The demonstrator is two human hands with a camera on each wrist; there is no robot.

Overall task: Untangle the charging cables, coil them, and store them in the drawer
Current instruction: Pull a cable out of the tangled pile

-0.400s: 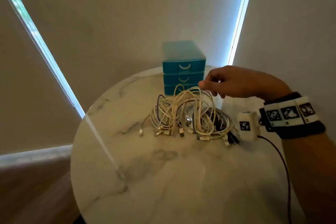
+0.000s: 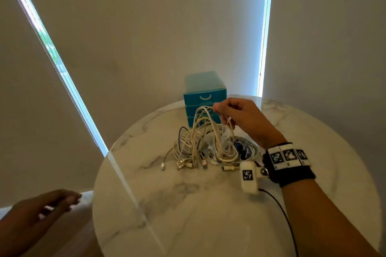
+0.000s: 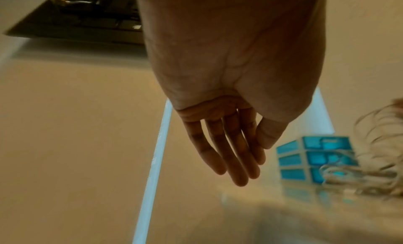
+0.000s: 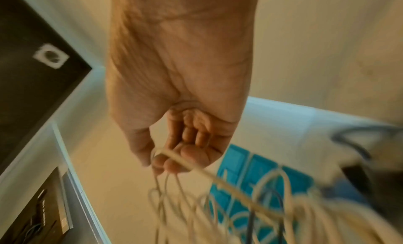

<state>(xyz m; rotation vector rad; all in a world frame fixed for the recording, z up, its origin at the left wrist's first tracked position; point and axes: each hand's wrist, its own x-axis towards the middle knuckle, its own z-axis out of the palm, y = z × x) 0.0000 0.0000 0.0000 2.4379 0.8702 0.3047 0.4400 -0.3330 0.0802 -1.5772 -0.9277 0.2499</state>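
Observation:
A tangle of white and dark charging cables (image 2: 205,146) lies on the round marble table (image 2: 208,215), in front of a small teal drawer unit (image 2: 204,95) with its drawers closed. My right hand (image 2: 219,110) pinches a white cable loop (image 4: 174,159) and holds it above the heap. Blurred loops hang from its fingers (image 4: 174,166) in the right wrist view, with the drawer unit (image 4: 250,165) behind. My left hand (image 2: 69,199) hovers off the table's left edge, fingers (image 3: 235,165) straight and holding nothing. The drawer unit (image 3: 314,159) and cables (image 3: 375,161) lie to its right.
The table stands against closed window blinds, with bright slits at left and right. A white tagged sensor block (image 2: 248,177) and its black wire (image 2: 279,210) hang from my right wrist over the table. Bare marble lies in front of the cables.
My right hand has taken a white cable loop and lifted it slightly. My left hand has come into view at the lower left.

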